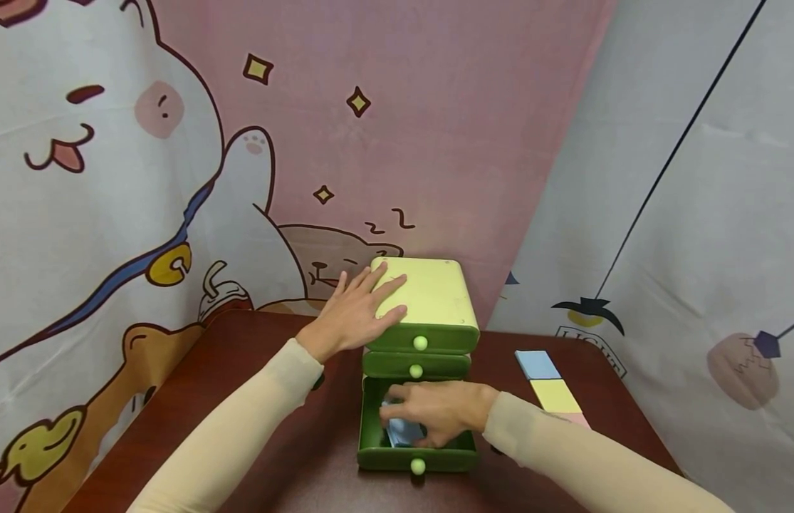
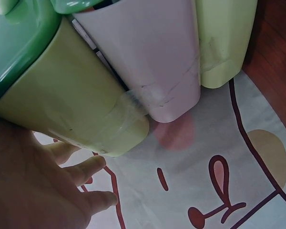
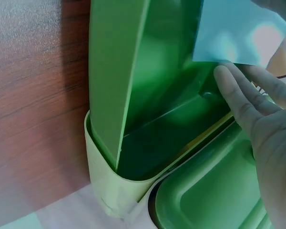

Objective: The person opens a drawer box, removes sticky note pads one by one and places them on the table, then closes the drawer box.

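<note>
A small three-drawer cabinet (image 1: 435, 292) with a pale yellow top and green drawers stands on the table. My left hand (image 1: 354, 313) rests on the left part of its top, fingers spread. The bottom drawer (image 1: 384, 460) is pulled out. Inside it, my right hand (image 1: 444, 410) holds a blue pad of sticky notes (image 1: 403, 433) between fingers and thumb. The right wrist view shows the fingers (image 3: 226, 83) against the edge of the blue pad (image 3: 224, 33), over the green drawer interior. Part of the pad is hidden by the hand.
To the right of the cabinet lie a blue pad (image 1: 537, 365), a yellow pad (image 1: 555, 395) and a pink pad (image 1: 575, 419) in a row, the pink one partly behind the right sleeve. A cartoon-printed cloth (image 1: 435, 142) hangs close behind the dark red wooden table (image 1: 275, 442).
</note>
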Tool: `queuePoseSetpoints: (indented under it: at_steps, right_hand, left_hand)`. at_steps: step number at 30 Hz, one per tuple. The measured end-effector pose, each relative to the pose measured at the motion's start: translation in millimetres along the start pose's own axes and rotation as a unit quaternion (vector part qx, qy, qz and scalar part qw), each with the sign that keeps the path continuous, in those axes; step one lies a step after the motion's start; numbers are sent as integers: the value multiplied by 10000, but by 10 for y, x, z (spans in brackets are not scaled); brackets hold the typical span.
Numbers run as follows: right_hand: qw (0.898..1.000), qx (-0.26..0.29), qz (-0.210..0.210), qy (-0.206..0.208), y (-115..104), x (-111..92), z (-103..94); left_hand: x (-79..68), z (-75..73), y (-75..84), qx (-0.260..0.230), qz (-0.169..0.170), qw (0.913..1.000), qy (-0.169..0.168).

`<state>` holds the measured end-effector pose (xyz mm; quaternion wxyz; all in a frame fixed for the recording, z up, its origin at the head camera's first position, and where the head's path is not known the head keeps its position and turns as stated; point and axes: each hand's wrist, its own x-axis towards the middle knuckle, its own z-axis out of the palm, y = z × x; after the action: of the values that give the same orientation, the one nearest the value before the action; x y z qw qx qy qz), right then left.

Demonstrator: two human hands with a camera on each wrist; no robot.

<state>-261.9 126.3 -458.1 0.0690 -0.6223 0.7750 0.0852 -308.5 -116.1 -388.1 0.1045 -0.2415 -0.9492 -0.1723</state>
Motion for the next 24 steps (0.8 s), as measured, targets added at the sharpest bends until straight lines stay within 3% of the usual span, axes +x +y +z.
queuePoseSetpoints:
  at_steps: [24]
  right_hand:
    - [9949, 673, -140, 743, 1, -213, -150]
  left_hand:
    - [-2, -4, -8, -4, 11, 10000, -9]
